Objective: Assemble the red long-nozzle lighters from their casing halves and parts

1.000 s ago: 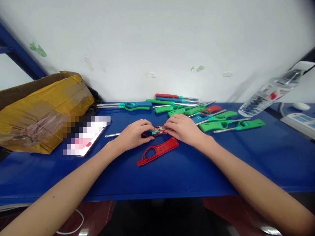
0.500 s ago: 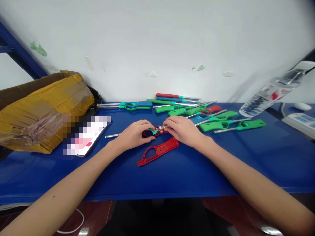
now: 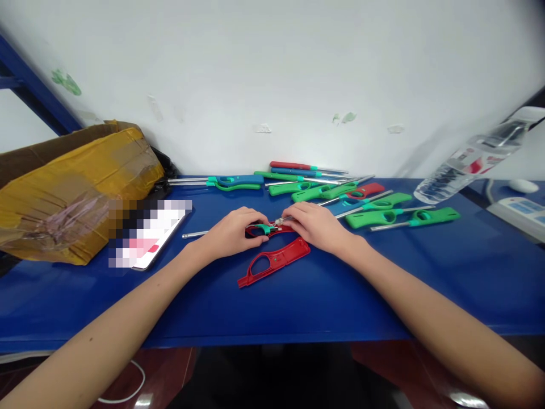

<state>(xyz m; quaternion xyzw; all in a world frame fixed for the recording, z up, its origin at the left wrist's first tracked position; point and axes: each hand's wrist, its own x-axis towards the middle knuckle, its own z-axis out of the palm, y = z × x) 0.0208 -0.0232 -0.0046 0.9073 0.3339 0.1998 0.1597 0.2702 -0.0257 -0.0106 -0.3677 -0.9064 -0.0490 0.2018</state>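
Between my hands lies an opened red stick lighter shell [image 3: 284, 229] with a teal trigger [image 3: 264, 229] in it. My left hand [image 3: 233, 232] is closed around the trigger end, thumb in front and fingers behind. The lighter's metal tube [image 3: 195, 234] sticks out to the left, past that hand. At the other end, my right hand [image 3: 315, 226] pinches a small clear part with a metal tip [image 3: 280, 221], perhaps the gas tank; its fingers hide most of it. Just in front, the other red shell half [image 3: 276, 261] rests on the table, inner side up.
Several assembled lighters [image 3: 370, 217] in green, blue and red lie along the back and right. A taped box [image 3: 76, 199] and a phone [image 3: 164, 238] are at left. A water bottle [image 3: 472, 156] and a white device [image 3: 522, 213] stand at right on the blue table [image 3: 340, 301].
The small clear part at my right fingertips has dipped slightly towards the red shell. The teal trigger has tilted a little; both hands stay almost in place.
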